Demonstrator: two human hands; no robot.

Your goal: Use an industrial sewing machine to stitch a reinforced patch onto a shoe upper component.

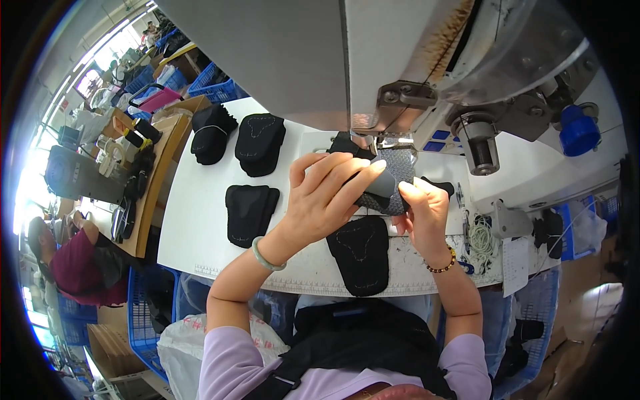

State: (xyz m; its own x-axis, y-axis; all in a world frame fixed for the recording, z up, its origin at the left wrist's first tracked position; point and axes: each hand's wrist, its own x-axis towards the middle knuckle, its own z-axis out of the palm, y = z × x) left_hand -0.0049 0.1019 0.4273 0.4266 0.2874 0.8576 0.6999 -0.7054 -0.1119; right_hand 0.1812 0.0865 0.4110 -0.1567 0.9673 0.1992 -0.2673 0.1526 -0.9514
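Under the sewing machine's needle area point(363, 141), both my hands hold a grey and black fabric piece point(383, 185) with a textured weave. My left hand point(327, 190) has its fingers laid across the piece's left side, closed on it; its thumb is hidden. At the piece's right edge, my right hand point(424, 208) pinches it between thumb and fingers. Just below my hands lies a black padded piece point(359, 257) with light stitching, flat at the table's front edge.
Left on the white table point(193, 223) lie a tied black bundle point(213, 137), a stack of black pieces point(260, 143) and more black pieces point(248, 217). Coiled cord point(481, 237) lies right. Blue crates point(143, 320) flank the table. Another person point(83, 267) sits far left.
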